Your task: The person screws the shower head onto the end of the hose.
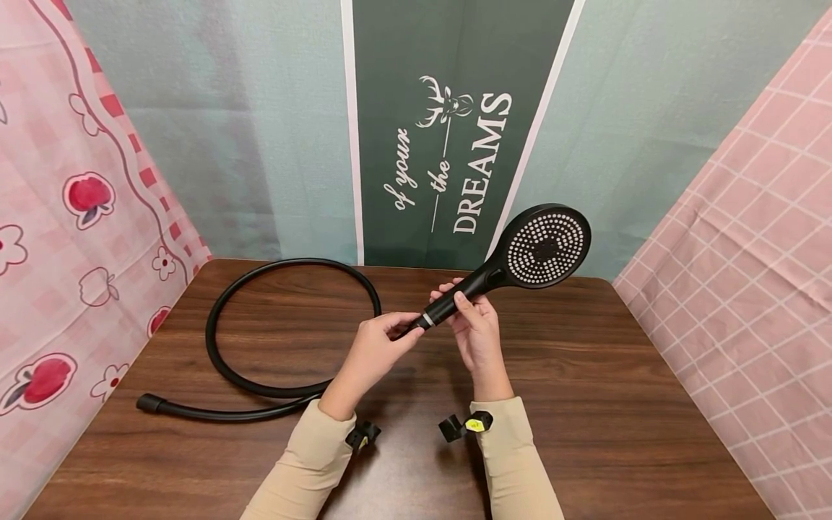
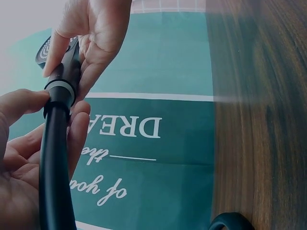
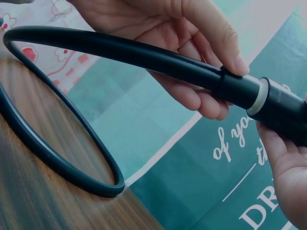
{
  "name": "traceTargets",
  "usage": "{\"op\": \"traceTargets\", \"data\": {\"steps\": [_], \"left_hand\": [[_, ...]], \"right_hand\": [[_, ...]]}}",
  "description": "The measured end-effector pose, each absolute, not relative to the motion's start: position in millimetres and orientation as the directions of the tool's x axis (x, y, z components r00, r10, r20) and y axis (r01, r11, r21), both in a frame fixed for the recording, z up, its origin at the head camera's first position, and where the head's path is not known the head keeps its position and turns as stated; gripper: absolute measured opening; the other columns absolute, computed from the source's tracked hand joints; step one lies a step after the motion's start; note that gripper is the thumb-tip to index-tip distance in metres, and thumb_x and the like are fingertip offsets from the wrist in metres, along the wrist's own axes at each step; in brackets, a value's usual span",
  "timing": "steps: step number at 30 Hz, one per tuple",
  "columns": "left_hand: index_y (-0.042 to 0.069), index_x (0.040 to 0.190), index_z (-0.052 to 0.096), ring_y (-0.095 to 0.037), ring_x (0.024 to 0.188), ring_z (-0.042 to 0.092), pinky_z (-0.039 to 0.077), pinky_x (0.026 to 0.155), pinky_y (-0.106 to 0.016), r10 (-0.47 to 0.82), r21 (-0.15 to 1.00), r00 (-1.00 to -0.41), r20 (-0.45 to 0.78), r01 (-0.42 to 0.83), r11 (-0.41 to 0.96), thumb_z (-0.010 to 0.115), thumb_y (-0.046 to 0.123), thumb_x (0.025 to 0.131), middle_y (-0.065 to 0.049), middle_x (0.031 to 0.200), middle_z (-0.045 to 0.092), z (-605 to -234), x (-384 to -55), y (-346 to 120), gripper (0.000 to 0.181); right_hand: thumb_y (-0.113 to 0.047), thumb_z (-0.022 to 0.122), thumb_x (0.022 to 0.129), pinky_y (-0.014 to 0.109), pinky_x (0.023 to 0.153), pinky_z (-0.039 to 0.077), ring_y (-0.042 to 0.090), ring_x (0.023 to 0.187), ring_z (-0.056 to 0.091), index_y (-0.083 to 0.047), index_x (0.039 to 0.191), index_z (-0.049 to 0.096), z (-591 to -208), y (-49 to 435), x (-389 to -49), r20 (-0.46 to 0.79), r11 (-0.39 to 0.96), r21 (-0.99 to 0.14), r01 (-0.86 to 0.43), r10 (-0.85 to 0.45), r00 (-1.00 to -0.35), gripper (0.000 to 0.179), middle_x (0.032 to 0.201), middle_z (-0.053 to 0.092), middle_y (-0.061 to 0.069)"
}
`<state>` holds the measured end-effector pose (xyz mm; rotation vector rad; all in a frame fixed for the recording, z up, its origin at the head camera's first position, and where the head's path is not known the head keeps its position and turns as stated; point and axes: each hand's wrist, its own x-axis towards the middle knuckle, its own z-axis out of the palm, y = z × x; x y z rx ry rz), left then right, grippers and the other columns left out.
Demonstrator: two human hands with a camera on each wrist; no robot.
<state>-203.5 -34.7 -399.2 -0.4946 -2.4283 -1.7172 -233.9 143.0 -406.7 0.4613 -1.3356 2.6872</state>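
Note:
My right hand (image 1: pixel 477 332) grips the handle of a black shower head (image 1: pixel 546 245), whose round face with white nozzles tilts up to the right. With thumb and fingers, my left hand (image 1: pixel 377 350) pinches the end fitting of a black shower hose (image 1: pixel 292 260), right at the base of that handle. A pale ring (image 3: pixel 259 97) shows between fitting and handle in the right wrist view. From the left hand the hose loops over the table, and its free end with a black connector (image 1: pixel 151 403) lies at the left.
The brown wooden table (image 1: pixel 585 433) runs up to a teal and dark green curtain (image 1: pixel 442 43) with white lettering. Pink patterned cloth (image 1: pixel 78 274) hangs at the left, pink checked cloth (image 1: pixel 747 289) at the right. Each wrist wears a small black camera mount (image 1: pixel 477 421).

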Motion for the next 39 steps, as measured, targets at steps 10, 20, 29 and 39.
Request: {"op": "traceTargets", "data": {"steps": [10,20,29,39], "left_hand": [[0.009,0.113,0.075,-0.018,0.09,0.071,0.059,0.08,-0.035,0.197,0.887,-0.935,0.296,0.345,0.307,0.072,0.015,0.091,-0.008,0.1,0.075,-397.9,-202.7,-33.2,0.023],[0.009,0.114,0.074,-0.017,0.089,0.071,0.059,0.077,-0.031,0.202,0.892,-0.935,0.292,0.342,0.296,0.072,0.016,0.092,-0.008,0.099,0.075,-398.8,-203.9,-34.2,0.023],[0.01,0.113,0.075,-0.016,0.087,0.069,0.057,0.075,-0.029,0.187,0.903,-0.943,0.274,0.32,0.289,0.072,0.016,0.092,-0.007,0.098,0.075,-397.1,-202.5,-33.7,0.022],[0.01,0.111,0.075,-0.015,0.086,0.07,0.057,0.075,-0.028,0.18,0.893,-0.941,0.287,0.331,0.306,0.073,0.015,0.091,-0.006,0.096,0.075,-397.0,-202.1,-32.0,0.021]], "right_hand": [[-0.008,0.052,0.102,0.032,0.094,0.056,0.016,0.099,0.074,0.003,0.125,0.049,-407.9,143.3,-234.4,0.313,-0.616,-0.754,-0.227,-0.033,-0.949,0.025,0.104,0.073,0.003],[-0.006,0.052,0.102,0.031,0.093,0.056,0.016,0.098,0.074,0.001,0.123,0.051,-408.1,143.1,-234.4,0.323,-0.626,-0.745,-0.232,-0.033,-0.946,0.022,0.103,0.073,0.003],[-0.005,0.053,0.102,0.031,0.093,0.056,0.017,0.099,0.074,-0.001,0.121,0.053,-407.6,142.4,-233.6,0.325,-0.636,-0.737,-0.228,-0.038,-0.945,0.02,0.103,0.073,0.004],[-0.004,0.049,0.103,0.031,0.093,0.056,0.016,0.099,0.074,-0.01,0.116,0.058,-406.8,142.8,-233.3,0.321,-0.617,-0.752,-0.23,-0.038,-0.946,0.017,0.103,0.073,0.002]]}}
